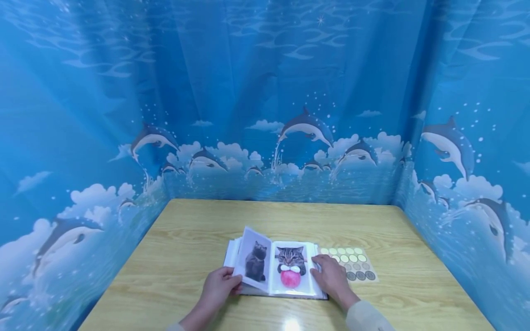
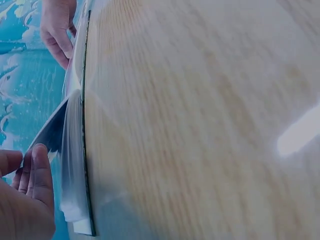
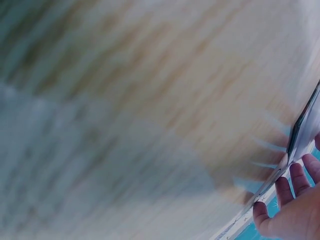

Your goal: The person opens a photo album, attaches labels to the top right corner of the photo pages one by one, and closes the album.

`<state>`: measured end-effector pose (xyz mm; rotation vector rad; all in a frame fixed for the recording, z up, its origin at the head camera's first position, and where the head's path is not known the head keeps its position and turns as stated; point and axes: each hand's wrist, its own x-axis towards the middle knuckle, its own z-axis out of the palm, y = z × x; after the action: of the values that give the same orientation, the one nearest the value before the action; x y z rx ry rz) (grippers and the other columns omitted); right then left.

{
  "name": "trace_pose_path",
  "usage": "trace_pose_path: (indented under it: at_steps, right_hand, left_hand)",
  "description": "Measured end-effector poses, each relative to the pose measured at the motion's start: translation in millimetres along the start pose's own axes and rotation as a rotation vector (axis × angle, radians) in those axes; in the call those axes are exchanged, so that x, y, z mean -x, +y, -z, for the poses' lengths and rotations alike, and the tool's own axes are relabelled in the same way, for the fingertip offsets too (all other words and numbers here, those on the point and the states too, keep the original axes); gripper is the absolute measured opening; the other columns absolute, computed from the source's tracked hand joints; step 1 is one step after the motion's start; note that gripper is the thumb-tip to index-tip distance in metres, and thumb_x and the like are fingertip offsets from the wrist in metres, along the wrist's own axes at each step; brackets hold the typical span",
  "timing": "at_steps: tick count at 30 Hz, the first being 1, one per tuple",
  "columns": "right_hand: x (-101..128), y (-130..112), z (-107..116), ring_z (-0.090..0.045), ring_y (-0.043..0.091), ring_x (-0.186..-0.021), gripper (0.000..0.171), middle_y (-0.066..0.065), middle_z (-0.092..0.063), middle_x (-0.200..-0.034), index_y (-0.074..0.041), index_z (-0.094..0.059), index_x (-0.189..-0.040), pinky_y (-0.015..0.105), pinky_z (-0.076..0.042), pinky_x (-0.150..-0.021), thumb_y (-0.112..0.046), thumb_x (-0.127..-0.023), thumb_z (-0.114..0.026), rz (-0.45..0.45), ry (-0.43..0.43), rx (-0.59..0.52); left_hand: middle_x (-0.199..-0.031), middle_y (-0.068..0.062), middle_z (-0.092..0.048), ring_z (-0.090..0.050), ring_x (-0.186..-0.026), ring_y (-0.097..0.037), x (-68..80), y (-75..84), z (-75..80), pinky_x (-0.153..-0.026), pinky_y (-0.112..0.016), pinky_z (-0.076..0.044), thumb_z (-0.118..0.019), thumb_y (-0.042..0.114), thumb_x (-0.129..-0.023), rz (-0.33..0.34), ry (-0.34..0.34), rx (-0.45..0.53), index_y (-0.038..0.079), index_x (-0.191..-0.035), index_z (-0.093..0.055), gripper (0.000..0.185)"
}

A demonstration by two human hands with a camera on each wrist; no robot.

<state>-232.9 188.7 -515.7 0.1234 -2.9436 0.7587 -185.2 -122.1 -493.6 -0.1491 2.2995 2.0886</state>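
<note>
A photo album (image 1: 311, 289) lies open on the table, its right page showing a tabby cat with a pink ball. One leaf (image 1: 258, 262), with a dark grey cat picture, stands raised and tilted on the left side. My left hand (image 1: 221, 286) pinches that leaf by its lower outer corner; in the left wrist view the thumb and fingers meet at the leaf's edge (image 2: 42, 132), above the stacked pages. At the album's right edge rests my right hand (image 1: 331, 278), its fingertips spread along the edge in the right wrist view, fingers (image 3: 298, 177) only slightly bent.
A sheet of round stickers (image 1: 362, 265), in pale yellow and grey rows, lies right of the album, partly behind my right hand. The wooden table (image 1: 165, 262) is bordered at the back and sides by blue dolphin-print curtains (image 1: 232, 105).
</note>
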Motion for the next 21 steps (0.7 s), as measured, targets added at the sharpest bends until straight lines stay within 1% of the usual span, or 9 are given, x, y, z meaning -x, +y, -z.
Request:
trace_pose_path:
  at_steps: [3,10,14,17,21]
  right_hand:
    - [0.3,-0.8,0.6,-0.054,0.042,-0.12,0.038,0.021,-0.06,-0.129,-0.002,-0.067,-0.122,0.066,-0.04,-0.095,-0.019,-0.088,-0.069,-0.001,-0.004,0.0]
    - [0.7,-1.3,3.4,-0.054,0.043,-0.12,0.037,0.022,-0.06,-0.129,-0.002,-0.067,-0.122,0.066,-0.04,-0.094,-0.019,-0.089,-0.069,0.005,-0.007,0.011]
    - [1.2,-2.3,4.5,-0.054,0.043,-0.12,0.037,0.022,-0.059,-0.13,-0.002,-0.067,-0.122,0.066,-0.04,-0.095,-0.019,-0.089,-0.069,0.004,-0.01,0.012]
    - [1.5,-3.0,5.4,-0.054,0.043,-0.12,0.037,0.022,-0.059,-0.129,-0.002,-0.067,-0.122,0.066,-0.04,-0.094,-0.018,-0.089,-0.069,0.008,-0.009,0.01]
    - [1.6,-3.4,5.9,-0.053,0.044,-0.12,0.037,0.023,-0.059,-0.129,-0.001,-0.066,-0.122,0.067,-0.04,-0.094,-0.018,-0.089,-0.069,0.007,-0.01,0.003]
  left_hand:
    - [-0.075,-0.012,-0.07,-0.067,-0.063,-0.017,0.2,-3.0,3.5,-0.06,-0.033,-0.06,-0.065,-0.004,-0.087,0.03,0.017,0.02,-0.02,-0.108,-0.058,0.027]
    - [-0.074,-0.009,-0.068,-0.067,-0.064,-0.015,0.8,-9.4,8.0,-0.06,-0.03,-0.06,-0.065,-0.004,-0.087,0.09,0.039,0.012,-0.018,-0.105,-0.06,0.023]
    - [-0.075,-0.01,-0.068,-0.066,-0.065,-0.014,1.6,-13.2,10.1,-0.061,-0.029,-0.06,-0.064,-0.005,-0.088,0.131,0.037,0.062,-0.018,-0.104,-0.058,0.022]
    - [-0.076,-0.011,-0.068,-0.066,-0.065,-0.014,1.7,-15.7,11.6,-0.062,-0.029,-0.06,-0.063,-0.006,-0.088,0.155,0.038,0.086,-0.019,-0.106,-0.056,0.024]
    - [-0.078,-0.012,-0.068,-0.067,-0.064,-0.014,2.1,-17.5,13.1,-0.064,-0.03,-0.061,-0.063,-0.006,-0.089,0.179,0.038,0.088,-0.023,-0.113,-0.05,0.032]
